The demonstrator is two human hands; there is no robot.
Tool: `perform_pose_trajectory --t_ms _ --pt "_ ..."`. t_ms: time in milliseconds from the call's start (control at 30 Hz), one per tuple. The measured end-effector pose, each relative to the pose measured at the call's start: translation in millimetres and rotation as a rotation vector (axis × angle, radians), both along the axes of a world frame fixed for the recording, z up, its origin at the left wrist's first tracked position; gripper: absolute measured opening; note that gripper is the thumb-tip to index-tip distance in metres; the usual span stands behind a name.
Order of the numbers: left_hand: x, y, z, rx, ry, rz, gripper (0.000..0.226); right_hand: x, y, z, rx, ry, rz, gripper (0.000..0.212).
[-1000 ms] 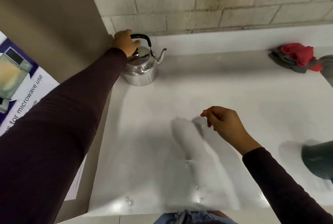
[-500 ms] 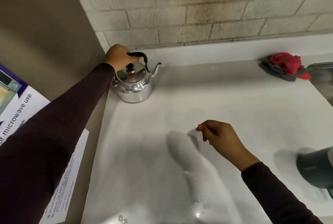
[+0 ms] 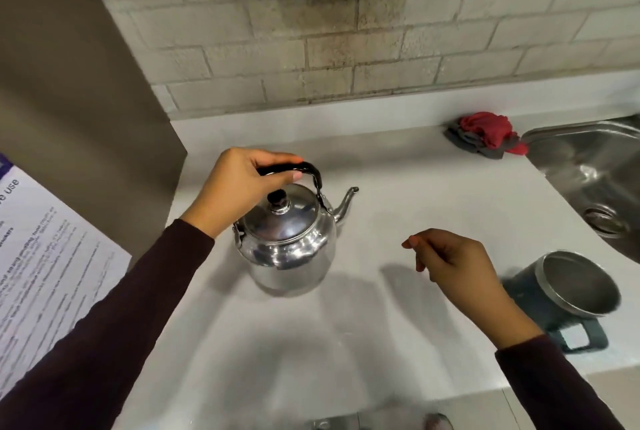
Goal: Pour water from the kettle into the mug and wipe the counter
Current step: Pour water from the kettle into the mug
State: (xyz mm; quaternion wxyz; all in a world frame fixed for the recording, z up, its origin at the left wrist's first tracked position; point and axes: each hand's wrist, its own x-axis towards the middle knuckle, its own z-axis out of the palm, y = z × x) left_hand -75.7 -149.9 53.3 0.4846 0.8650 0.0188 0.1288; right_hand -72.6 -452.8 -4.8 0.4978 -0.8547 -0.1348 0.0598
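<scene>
My left hand grips the black handle of a shiny steel kettle, which hangs over the middle of the white counter with its spout pointing right. A dark grey mug with a steel inside stands at the right, its handle toward me. My right hand hovers between kettle and mug, fingers loosely curled, holding nothing. A red and grey cloth lies bunched at the back right of the counter.
A steel sink is set into the counter at the far right. A tall brown panel with a printed notice bounds the left side. A brick wall runs along the back.
My left hand has lifted the kettle out of the back left corner and carried it toward the middle of the counter. My right hand has stayed hovering, loosely curled.
</scene>
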Motion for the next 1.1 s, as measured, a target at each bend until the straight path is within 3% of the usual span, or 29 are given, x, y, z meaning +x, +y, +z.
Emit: perform_pose_trajectory --t_ms 267,500,833,1100 --pt "-24.6 -104.9 11.5 0.005 0.0 0.002 0.024 3.6 -115.8 24.5 0.02 -0.171 -0.029 0.02" --pt "-39.7 -180.3 14.2 0.021 -0.01 0.115 0.026 8.2 -217.4 11.0 0.058 -0.242 -0.097 0.03" --pt "-67.3 -248.5 18.3 0.08 0.029 0.239 0.028 6.5 -284.2 -51.6 0.112 0.051 -0.044 0.029" --pt "-70.7 -272.6 26.0 0.191 0.114 0.129 0.029 -5.4 -270.5 -78.6 0.154 0.215 -0.002 0.029"
